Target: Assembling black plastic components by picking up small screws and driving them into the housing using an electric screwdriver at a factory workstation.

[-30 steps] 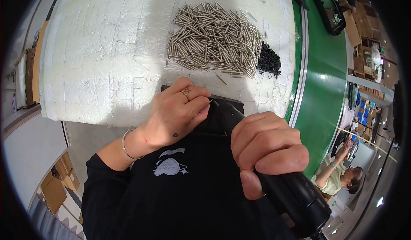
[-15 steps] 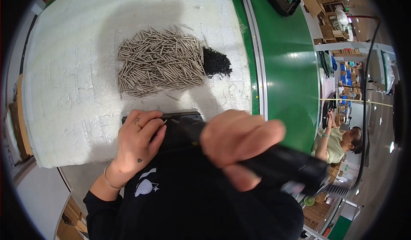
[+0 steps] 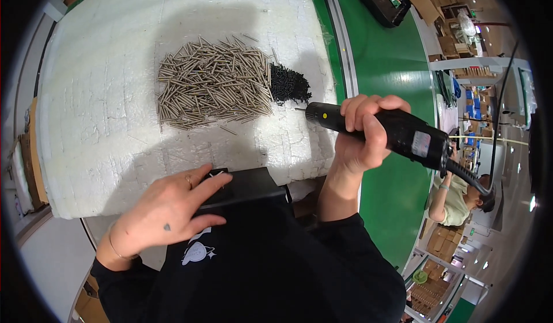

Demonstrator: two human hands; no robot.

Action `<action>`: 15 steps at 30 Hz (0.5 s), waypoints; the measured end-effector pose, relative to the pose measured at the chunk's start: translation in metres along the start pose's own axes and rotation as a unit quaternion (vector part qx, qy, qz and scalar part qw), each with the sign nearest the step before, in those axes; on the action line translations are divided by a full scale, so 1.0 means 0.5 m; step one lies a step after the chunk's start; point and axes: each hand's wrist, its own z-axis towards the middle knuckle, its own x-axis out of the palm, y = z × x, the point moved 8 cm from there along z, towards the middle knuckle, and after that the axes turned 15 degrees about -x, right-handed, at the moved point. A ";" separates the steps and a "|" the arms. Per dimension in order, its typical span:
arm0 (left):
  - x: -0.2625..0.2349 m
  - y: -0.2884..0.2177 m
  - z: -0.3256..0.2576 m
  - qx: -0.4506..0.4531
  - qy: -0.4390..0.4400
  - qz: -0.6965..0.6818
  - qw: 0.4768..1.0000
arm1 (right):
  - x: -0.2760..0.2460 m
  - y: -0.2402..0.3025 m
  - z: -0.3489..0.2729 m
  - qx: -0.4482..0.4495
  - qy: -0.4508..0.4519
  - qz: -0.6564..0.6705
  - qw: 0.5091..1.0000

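Note:
In my right hand [image 3: 366, 130] is a black corded electric screwdriver [image 3: 397, 133], fingers wrapped round its body. The bit points left, just short of a heap of small black screws [image 3: 291, 84]. My left hand [image 3: 178, 205] lies over the left end of a black plastic case [image 3: 253, 184] at the table's near edge, fingers on top and thumb at the near side. A small silvery piece [image 3: 219, 174] shows by the left fingertips; its kind is hard to make out. Farther off lies a broad heap of silvery metal pins [image 3: 213, 84], touching the screws.
White foam sheeting [image 3: 98, 121] covers the table. To the right runs a green work surface [image 3: 386, 81] with a metal rail [image 3: 347, 63] and an open black housing [image 3: 383, 3]. The screwdriver's cord [image 3: 469, 176] trails right. Another person [image 3: 461, 202] sits at far right.
My right hand has swung the screwdriver up and away from the case toward the screw heap. My left hand has shifted slightly down, its fingers straighter over the case.

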 end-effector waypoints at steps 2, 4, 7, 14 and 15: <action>-0.024 0.007 0.026 -0.021 0.033 -0.043 0.998 | 0.007 0.017 0.005 -0.007 0.003 0.008 1.000; -0.048 0.031 0.049 -0.097 0.041 -0.105 0.989 | 0.021 0.042 0.010 -0.025 0.037 0.058 0.997; -0.052 0.045 0.063 -0.068 -0.014 -0.082 0.994 | 0.026 0.069 0.012 -0.026 0.043 0.110 0.993; -0.040 0.059 0.065 -0.059 -0.072 -0.018 0.995 | 0.059 0.108 0.017 -0.014 0.071 0.186 0.980; -0.032 0.062 0.062 -0.045 -0.077 -0.023 0.996 | 0.062 0.111 0.019 -0.016 0.085 0.194 0.977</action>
